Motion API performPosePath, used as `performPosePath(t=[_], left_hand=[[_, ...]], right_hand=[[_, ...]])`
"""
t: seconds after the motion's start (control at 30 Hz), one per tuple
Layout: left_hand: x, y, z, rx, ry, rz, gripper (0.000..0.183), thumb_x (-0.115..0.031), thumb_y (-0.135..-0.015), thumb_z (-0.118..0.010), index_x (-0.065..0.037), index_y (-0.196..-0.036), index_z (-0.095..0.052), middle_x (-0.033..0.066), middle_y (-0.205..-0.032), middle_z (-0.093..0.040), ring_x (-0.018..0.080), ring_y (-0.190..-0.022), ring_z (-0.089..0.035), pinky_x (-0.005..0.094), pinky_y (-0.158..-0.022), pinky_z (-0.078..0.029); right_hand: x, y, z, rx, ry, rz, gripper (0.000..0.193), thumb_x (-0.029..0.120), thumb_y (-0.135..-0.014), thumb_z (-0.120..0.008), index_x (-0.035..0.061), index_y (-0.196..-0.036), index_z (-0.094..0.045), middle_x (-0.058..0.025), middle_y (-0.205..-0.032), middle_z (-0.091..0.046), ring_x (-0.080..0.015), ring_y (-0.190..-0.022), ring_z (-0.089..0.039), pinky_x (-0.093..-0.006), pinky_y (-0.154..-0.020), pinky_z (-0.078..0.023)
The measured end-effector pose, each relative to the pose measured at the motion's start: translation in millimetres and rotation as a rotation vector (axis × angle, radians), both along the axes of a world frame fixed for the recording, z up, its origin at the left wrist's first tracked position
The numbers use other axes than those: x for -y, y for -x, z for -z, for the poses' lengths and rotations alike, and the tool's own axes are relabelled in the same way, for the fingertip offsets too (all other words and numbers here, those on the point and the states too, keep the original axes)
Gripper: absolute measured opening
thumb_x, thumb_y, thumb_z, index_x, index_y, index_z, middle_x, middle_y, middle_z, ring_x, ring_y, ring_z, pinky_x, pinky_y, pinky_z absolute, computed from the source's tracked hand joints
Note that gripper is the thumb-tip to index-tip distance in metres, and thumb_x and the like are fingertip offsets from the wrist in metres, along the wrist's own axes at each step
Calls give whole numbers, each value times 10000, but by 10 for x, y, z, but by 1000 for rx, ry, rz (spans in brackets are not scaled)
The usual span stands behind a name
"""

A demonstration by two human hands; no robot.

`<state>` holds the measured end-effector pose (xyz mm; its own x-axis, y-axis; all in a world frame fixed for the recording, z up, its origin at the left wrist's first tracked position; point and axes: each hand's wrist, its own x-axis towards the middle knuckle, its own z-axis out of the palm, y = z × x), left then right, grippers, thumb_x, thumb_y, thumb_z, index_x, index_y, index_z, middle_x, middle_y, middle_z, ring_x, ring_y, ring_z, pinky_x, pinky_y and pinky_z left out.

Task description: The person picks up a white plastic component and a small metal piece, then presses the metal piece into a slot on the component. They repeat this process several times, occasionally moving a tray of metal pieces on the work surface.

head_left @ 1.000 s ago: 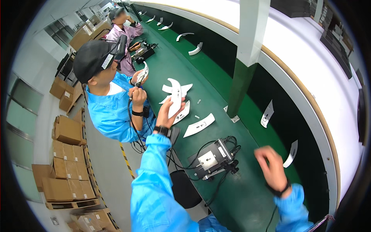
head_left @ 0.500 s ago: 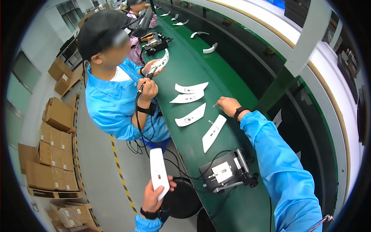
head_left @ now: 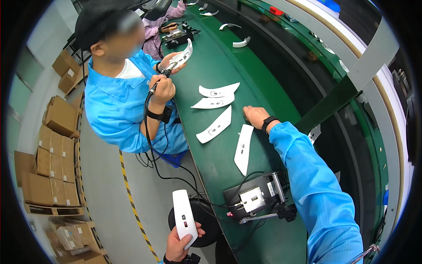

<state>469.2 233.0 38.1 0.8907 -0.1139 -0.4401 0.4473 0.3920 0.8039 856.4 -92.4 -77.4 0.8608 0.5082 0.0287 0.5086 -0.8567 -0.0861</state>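
Observation:
A long white plastic panel (head_left: 183,213) with small rectangular cutouts is gripped near its lower end by my left hand (head_left: 176,244), thumb on its face. This hand is beside the green workbench, above a black round stool. My right hand (head_left: 256,117) is low over the bench with fingers curled down; whatever is in the fingertips is hidden. Just below it lies a white panel (head_left: 243,149), with a small pale tab by its upper end. Another white panel (head_left: 215,125) rests to its left, and two overlapping white panels (head_left: 218,96) lie farther off.
A black fixture with a metal block (head_left: 252,200) and cables stands on the near bench (head_left: 211,169). To the left, a co-worker in a blue smock (head_left: 121,99) holds a corded tool (head_left: 160,77) to a white panel. A dark conveyor (head_left: 307,79) runs along the right.
My left hand has moved lower with its panel. My right hand's fingers have curled in, and the small clear piece seen at its fingertips no longer shows. The whole view has shifted slightly.

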Motion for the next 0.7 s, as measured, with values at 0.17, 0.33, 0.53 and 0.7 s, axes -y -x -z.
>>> performPosePath(t=[0.17,0.33,0.53,0.7], left_hand=[[57,-20,-36,7,8,-11,471,-203,-872,-632,63,-1230,-480,162,-1133,-604,240,-986,-621,343,-867,-486],[52,55,66,12,-6,-5,451,-175,-876,-622,54,-1236,-476,162,-1144,-602,241,-994,-619,345,-874,-483],[53,100,34,-13,-36,-36,443,-167,-871,-623,49,-1231,-483,153,-1131,-609,235,-986,-620,340,-873,-482],[68,69,-15,-12,-46,-50,435,-159,-870,-618,47,-1229,-486,145,-1123,-612,228,-976,-621,334,-869,-480]], right_hand=[[-178,120,-176,-404,-132,-40,207,156,-816,-657,70,-992,-589,-119,-899,-677,-317,-902,-629,-424,-768,-484],[-246,244,-238,-423,-94,-129,207,159,-806,-677,80,-989,-624,-104,-867,-688,-321,-872,-641,-427,-746,-489],[-258,310,-125,-338,-88,-174,131,136,-794,-658,46,-879,-615,-138,-829,-662,-344,-840,-631,-442,-732,-483],[-315,370,-120,-243,-49,-196,79,112,-792,-602,40,-817,-626,-180,-812,-649,-361,-850,-631,-449,-768,-497]])
